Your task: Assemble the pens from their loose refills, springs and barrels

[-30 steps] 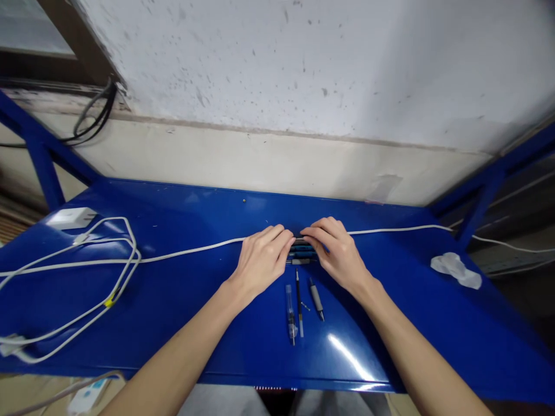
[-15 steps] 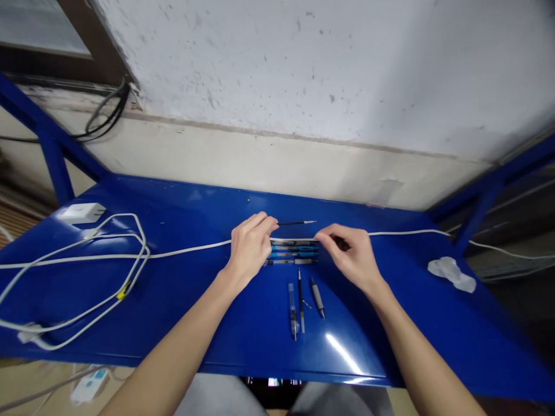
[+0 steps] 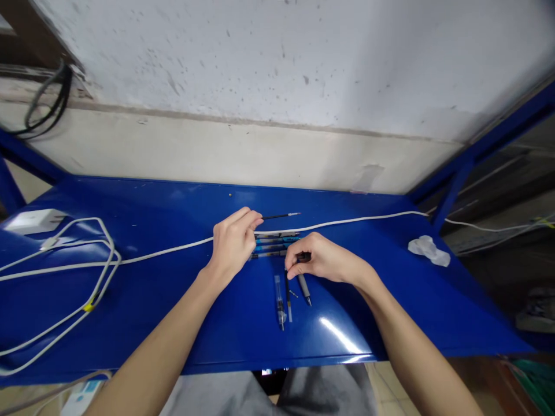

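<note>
Left hand (image 3: 234, 242) closed on a slim black pen refill with a pale tip (image 3: 277, 216), right hand (image 3: 314, 257) bent low just beside it

Thumb and fingers of the left hand pinch the refill at one end, and its tip points rightward above the smooth blue metal table (image 3: 173, 202). The right hand is curled over the near side of a crosswise row of blue, black and clear pens (image 3: 273, 245). Something dark shows inside its fingers, and I cannot tell whether they grip a part or only touch the upper end of a second black refill with a clear tail (image 3: 288, 297).

As far as shows, one pen appears to be fully apart: a clear plastic barrel (image 3: 278, 297), the second refill, a tiny metallic spring-like piece (image 3: 293, 294) and a grey gripped front section (image 3: 305, 289) lie near one another, not joined. The pinched refill is likewise out of any barrel, though which pen it belongs to is unclear. What seems left is the row itself: its pens look mostly whole, but the hands cover their ends, so their number and condition cannot be settled. None of the loose parts is fitted back together. A long white cable (image 3: 347, 222) runs just beyond the row.
</note>
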Demonstrator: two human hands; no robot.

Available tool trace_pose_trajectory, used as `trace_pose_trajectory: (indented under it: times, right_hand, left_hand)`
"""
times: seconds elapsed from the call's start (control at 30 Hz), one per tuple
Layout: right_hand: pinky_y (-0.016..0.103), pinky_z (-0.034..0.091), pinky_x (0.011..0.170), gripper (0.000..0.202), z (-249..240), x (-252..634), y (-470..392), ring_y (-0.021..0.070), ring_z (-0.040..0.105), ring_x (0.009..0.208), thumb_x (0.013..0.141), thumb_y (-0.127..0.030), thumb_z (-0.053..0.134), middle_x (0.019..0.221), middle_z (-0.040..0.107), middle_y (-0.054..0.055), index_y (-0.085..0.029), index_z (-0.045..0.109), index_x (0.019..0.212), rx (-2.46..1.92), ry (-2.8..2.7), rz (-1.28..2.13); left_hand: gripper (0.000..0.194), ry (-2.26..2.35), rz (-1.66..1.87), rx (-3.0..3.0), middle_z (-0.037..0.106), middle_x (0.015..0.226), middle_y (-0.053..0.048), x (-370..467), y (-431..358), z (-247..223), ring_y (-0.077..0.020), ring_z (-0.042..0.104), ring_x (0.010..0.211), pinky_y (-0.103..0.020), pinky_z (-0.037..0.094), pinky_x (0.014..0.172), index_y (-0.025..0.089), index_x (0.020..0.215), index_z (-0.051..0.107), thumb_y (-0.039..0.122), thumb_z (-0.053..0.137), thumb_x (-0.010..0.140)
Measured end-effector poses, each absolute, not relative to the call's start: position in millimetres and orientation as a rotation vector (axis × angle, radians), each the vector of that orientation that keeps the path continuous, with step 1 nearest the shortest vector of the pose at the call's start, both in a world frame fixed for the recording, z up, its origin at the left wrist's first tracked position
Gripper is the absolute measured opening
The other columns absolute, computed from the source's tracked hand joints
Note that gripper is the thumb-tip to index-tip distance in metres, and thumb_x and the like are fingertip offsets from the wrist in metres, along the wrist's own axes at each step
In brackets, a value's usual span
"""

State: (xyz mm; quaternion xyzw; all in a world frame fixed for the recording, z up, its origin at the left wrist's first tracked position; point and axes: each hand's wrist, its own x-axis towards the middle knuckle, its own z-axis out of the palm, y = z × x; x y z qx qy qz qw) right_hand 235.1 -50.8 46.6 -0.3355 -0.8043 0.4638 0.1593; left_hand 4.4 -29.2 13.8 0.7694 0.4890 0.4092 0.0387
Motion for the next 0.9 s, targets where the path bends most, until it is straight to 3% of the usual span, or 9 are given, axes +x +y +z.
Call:
trace_pose_trajectory:
  times: [0.1,0.27,0.47,0.6,0.73,0.9]
  right_hand:
    - [0.025,0.049,0.069,0.006,46,235,-52,0.0139,0.068,0.071,0.089,-0.018,0.074,0.082,0.076,0.003,-0.017,0.077,0.084,-0.920,-2.376,1.297]
    - [0.024,0.052,0.071,0.014,49,234,-58,0.0149,0.073,0.078,0.090,-0.009,0.068,0.085,0.078,0.001,-0.020,0.076,0.093,-0.950,-2.393,1.349]
    - [0.024,0.048,0.068,0.017,51,232,-61,0.0137,0.071,0.072,0.085,-0.005,0.072,0.080,0.076,-0.001,-0.021,0.076,0.080,-0.949,-2.479,1.270]
    - [0.025,0.048,0.070,0.018,47,233,-61,0.0132,0.070,0.073,0.084,-0.004,0.073,0.082,0.075,-0.001,-0.022,0.076,0.080,-0.974,-2.533,1.231]
    - [0.025,0.047,0.069,0.012,47,234,-59,0.0132,0.067,0.073,0.085,-0.011,0.076,0.087,0.075,0.000,-0.021,0.077,0.091,-0.989,-2.547,1.185]
    - [0.024,0.046,0.063,0.018,55,240,-55,0.0120,0.062,0.065,0.096,-0.012,0.056,0.079,0.071,0.000,-0.018,0.073,0.097,-1.062,-2.458,1.065]
  left_hand:
    - [0.025,1.481,1.243,2.356,0.070,0.087,-0.002,6,-30,14,-0.0146,0.066,0.079,-0.026,0.045,0.067,0.018,0.091,0.071,0.012,0.048,0.098]
    - [0.025,1.466,1.223,2.360,0.070,0.087,-0.003,7,-31,15,-0.0150,0.067,0.081,-0.025,0.045,0.068,0.019,0.092,0.071,0.013,0.047,0.099]
    - [0.025,1.498,1.205,2.383,0.070,0.086,-0.002,8,-31,14,-0.0155,0.065,0.077,-0.027,0.044,0.067,0.019,0.091,0.071,0.017,0.048,0.099]
    - [0.025,1.496,1.211,2.375,0.070,0.086,-0.003,7,-31,14,-0.0155,0.064,0.077,-0.026,0.044,0.067,0.019,0.090,0.071,0.017,0.048,0.099]
    - [0.026,1.472,1.228,2.368,0.070,0.086,-0.003,7,-31,15,-0.0150,0.065,0.078,-0.025,0.044,0.068,0.019,0.089,0.071,0.014,0.047,0.099]
    - [0.024,1.417,1.207,2.384,0.070,0.086,-0.003,9,-33,14,-0.0144,0.064,0.077,-0.026,0.043,0.068,0.018,0.089,0.070,0.015,0.048,0.100]
